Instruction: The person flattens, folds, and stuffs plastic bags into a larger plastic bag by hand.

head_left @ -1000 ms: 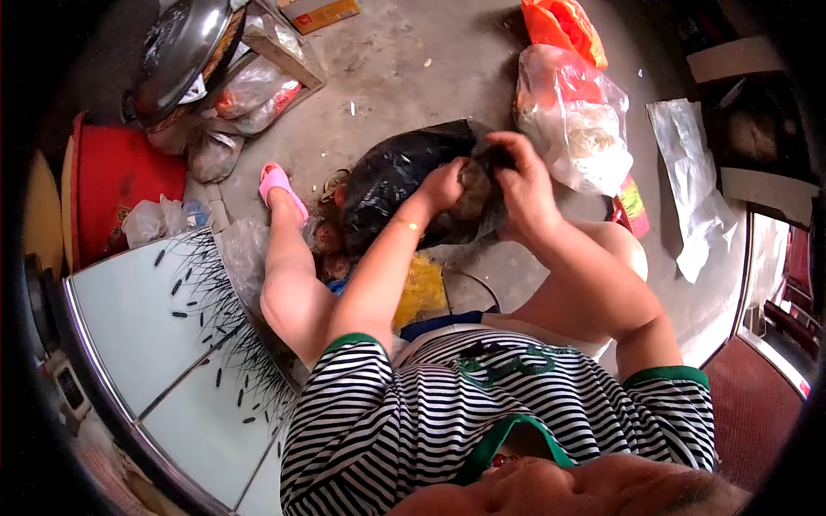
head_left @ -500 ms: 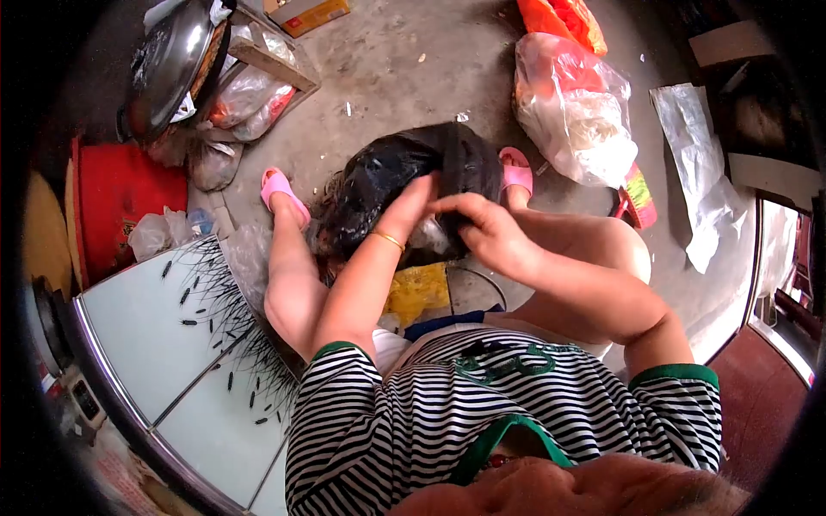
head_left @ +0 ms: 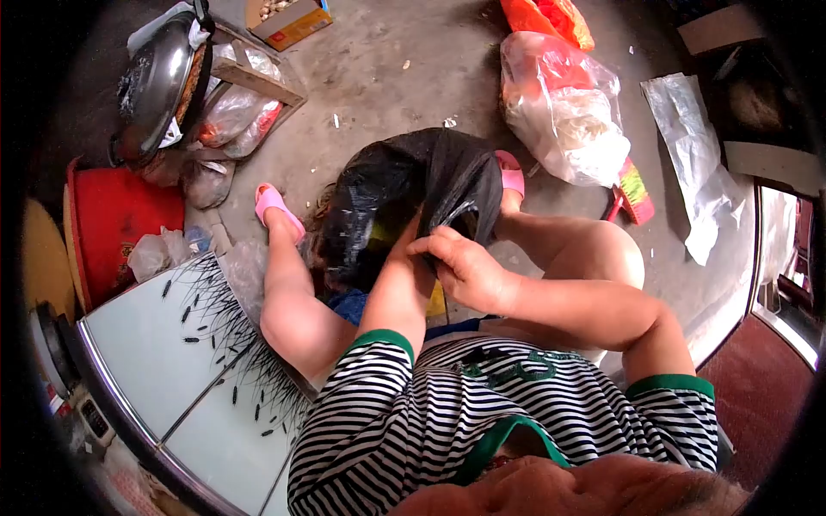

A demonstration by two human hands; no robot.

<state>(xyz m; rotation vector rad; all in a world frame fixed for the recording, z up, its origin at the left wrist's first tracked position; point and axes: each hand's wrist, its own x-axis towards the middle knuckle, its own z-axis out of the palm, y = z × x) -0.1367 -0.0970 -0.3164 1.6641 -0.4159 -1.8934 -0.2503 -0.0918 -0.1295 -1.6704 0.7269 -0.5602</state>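
A black plastic bag (head_left: 379, 185) bulges over the floor between the legs, its mouth facing the body. My left forearm (head_left: 400, 288) reaches into that mouth, and the bag hides the left hand, so its fingers and anything in them cannot be made out. Just right of the forearm, my right hand (head_left: 469, 271) pinches the bag's edge with bent fingers. Something yellow shows partly through the opening. Blue material (head_left: 348, 305) lies below the bag, beside the left knee.
Pink slippers (head_left: 277, 209) are on both feet. A stuffed clear bag (head_left: 564, 112) and a red-green slipper (head_left: 635, 193) lie right. Left are a red tub (head_left: 125, 228), a pale panel (head_left: 142, 344), and a large lidded pan (head_left: 155, 86). An open box (head_left: 292, 21) stands at the top.
My left hand has gone from the bag's outside into its mouth. My right hand has shifted left and down, and the black bag has opened and draped over the left wrist.
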